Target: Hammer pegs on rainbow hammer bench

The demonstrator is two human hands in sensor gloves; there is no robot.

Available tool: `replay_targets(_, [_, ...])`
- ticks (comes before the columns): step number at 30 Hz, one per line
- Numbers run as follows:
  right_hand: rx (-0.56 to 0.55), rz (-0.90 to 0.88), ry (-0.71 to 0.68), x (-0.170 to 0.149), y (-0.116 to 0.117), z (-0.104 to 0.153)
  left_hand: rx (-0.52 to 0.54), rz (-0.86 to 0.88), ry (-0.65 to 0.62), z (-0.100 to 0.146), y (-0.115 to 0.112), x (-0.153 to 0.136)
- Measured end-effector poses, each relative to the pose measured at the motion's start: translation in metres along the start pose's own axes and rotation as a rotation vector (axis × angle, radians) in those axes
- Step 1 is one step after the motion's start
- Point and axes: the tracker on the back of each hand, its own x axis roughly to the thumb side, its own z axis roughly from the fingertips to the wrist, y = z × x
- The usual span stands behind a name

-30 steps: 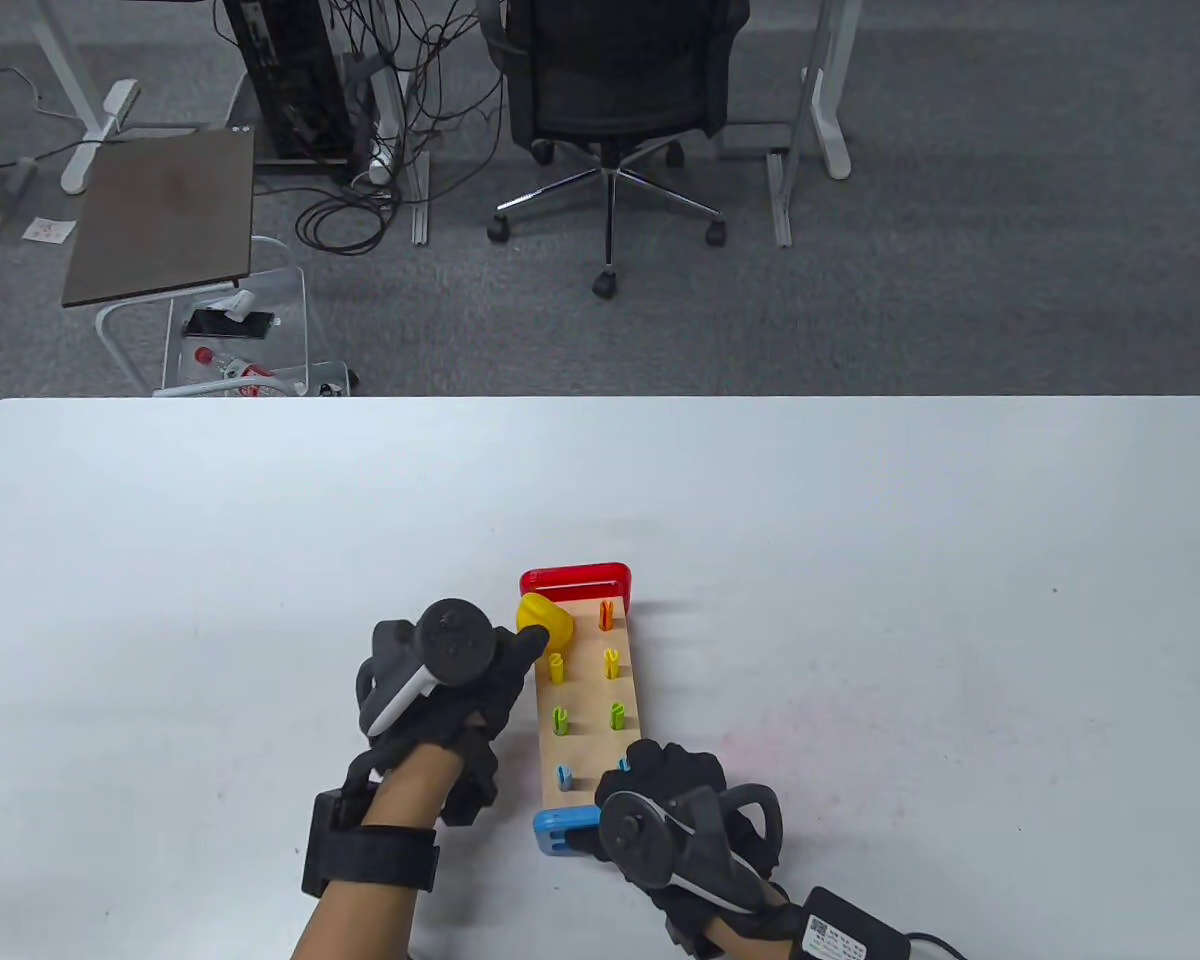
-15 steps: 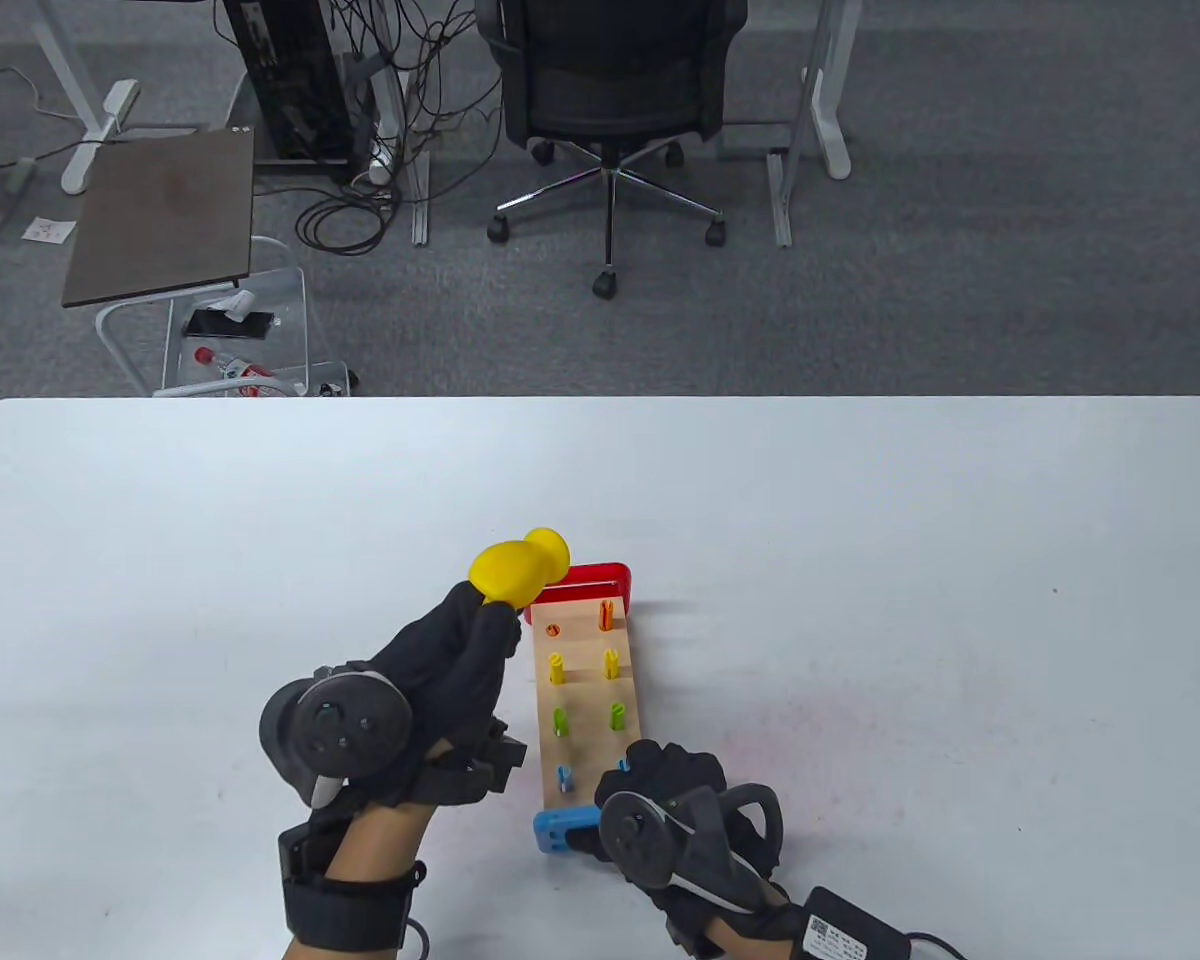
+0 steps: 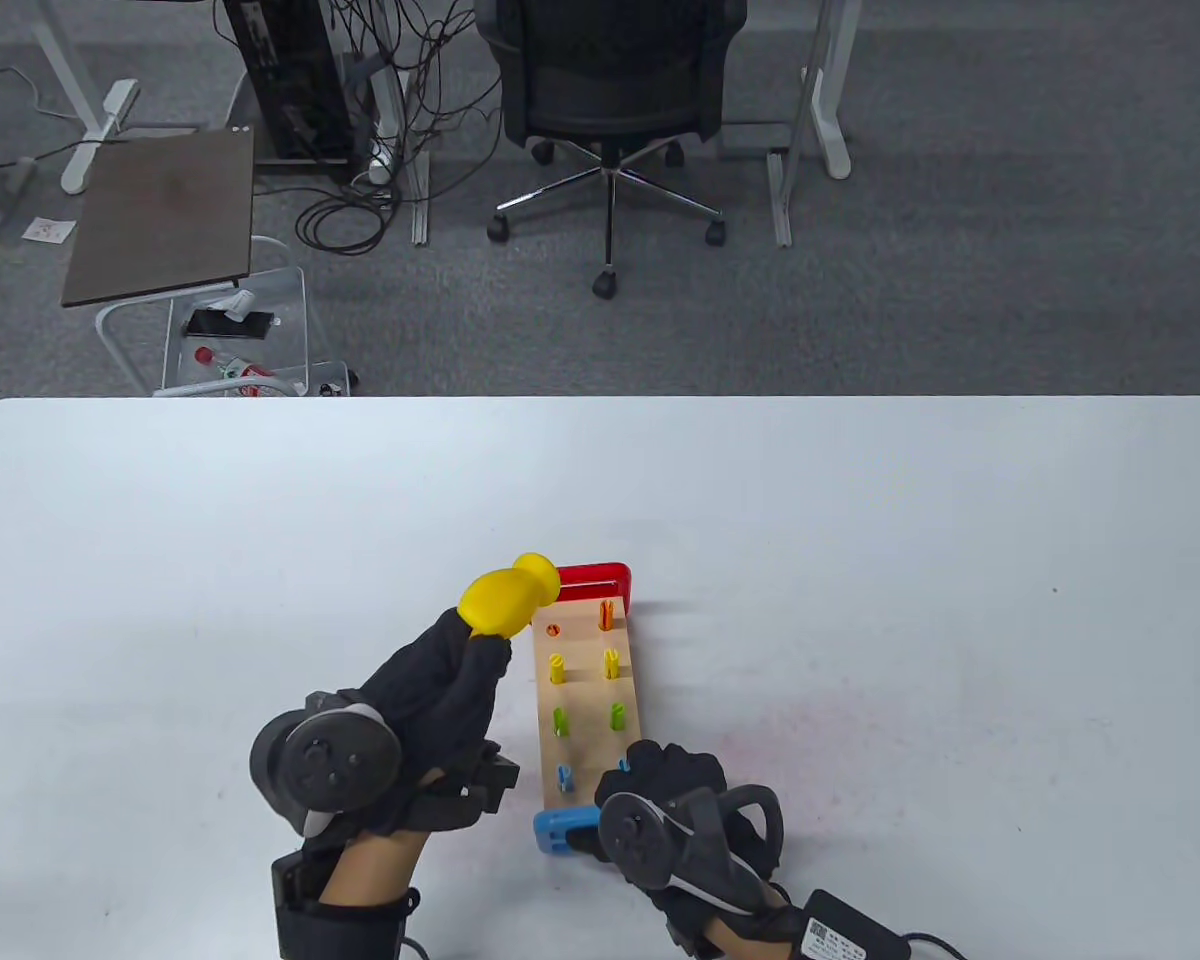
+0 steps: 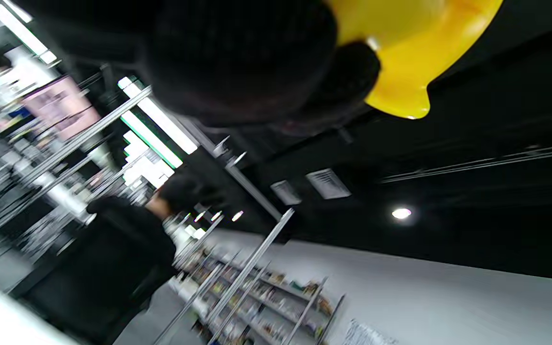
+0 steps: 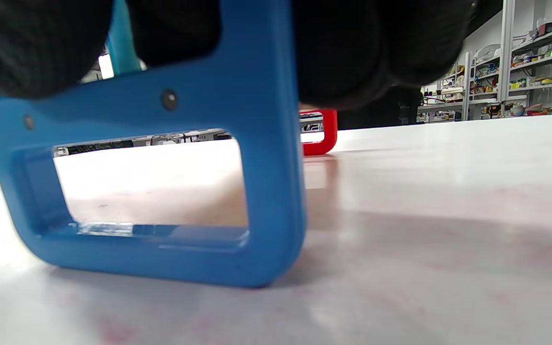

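Observation:
The hammer bench (image 3: 590,690) is a wooden board with a red end (image 3: 590,578) at the far side and a blue end (image 3: 558,830) at the near side. Orange, yellow, green and blue pegs stand up from it in two rows; the far-left orange peg (image 3: 552,630) sits flush. My left hand (image 3: 440,690) grips the handle of the yellow hammer (image 3: 505,598), head raised left of the red end; it also shows in the left wrist view (image 4: 400,57). My right hand (image 3: 660,790) holds the bench's near end; its fingers (image 5: 333,57) rest on the blue end (image 5: 237,143).
The white table (image 3: 910,600) stretches wide on all sides of the bench. Beyond its far edge are a black office chair (image 3: 610,90), desk legs, cables and a small side cart (image 3: 160,220).
The left hand struck the far-left orange peg down flush, then lifted the hammer up and back to the left. Since half a second ago the hammer has dipped slightly. The right hand has stayed put.

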Motion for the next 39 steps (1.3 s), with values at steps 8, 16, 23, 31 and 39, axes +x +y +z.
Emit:
replay_targets(8, [-0.001, 0.002, 0.002, 0.0, -0.001, 0.001, -0.367, -0.064, 0.227, 0.017, -0.064, -0.047])
replay_targets(16, [-0.001, -0.002, 0.0, 0.0, -0.001, 0.0, -0.088, -0.06, 0.027, 0.005, -0.019, -0.021])
replay_targets(23, [0.0, 0.002, 0.003, 0.0, 0.0, 0.0, -0.291, 0.018, 0.3, 0.019, -0.046, -0.054])
replay_targets(31, [0.0, 0.001, 0.005, 0.0, -0.001, 0.0, -0.001, -0.034, -0.002, 0.001, -0.005, -0.016])
replay_targets(39, [0.051, 0.032, 0.017, 0.003, -0.003, -0.005, -0.343, -0.158, 0.255, 0.01, -0.051, -0.034])
